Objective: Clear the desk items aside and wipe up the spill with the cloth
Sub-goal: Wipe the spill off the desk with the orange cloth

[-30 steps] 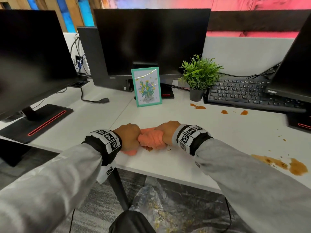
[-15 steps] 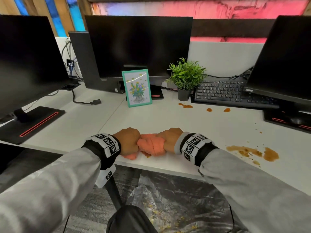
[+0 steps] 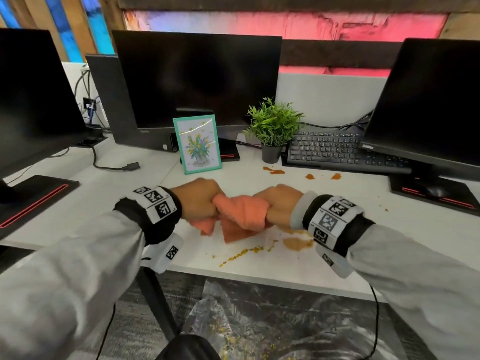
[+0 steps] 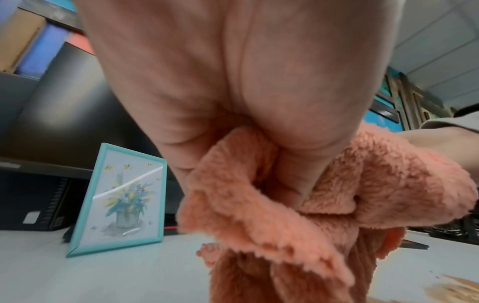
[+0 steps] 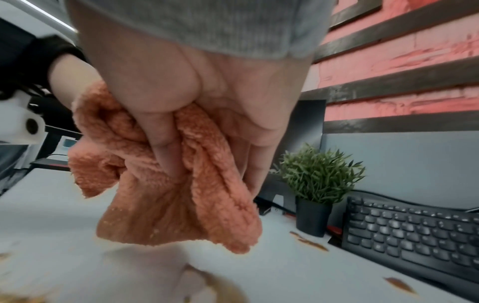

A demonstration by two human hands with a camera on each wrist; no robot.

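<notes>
Holding the orange cloth [image 3: 241, 213] with both hands, I have it bunched up between my fists just above the white worktop [image 3: 259, 263]. My left hand [image 3: 198, 201] is curled tight around one end. My right hand [image 3: 279, 205] is curled tight around the other end. The loose corners of the cloth hang down toward the worktop near its front edge.

Right under my right wrist there is a brown wet spill [image 3: 297, 242]. A line of little yellow crumbs [image 3: 242, 254] runs from it toward the front edge. More orange-brown spots [image 3: 275, 170] sit farther back, just in front of the black keyboard [image 3: 335, 149].

A small green plant [image 3: 272, 126] in a dark pot stands just left of the keyboard. A picture of flowers in a teal frame [image 3: 198, 144] leans upright to the left of the plant, in front of the middle monitor [image 3: 197, 79]. There is one more dark monitor on each side. A black cable [image 3: 114, 166] lies on the worktop to the left of the frame.
</notes>
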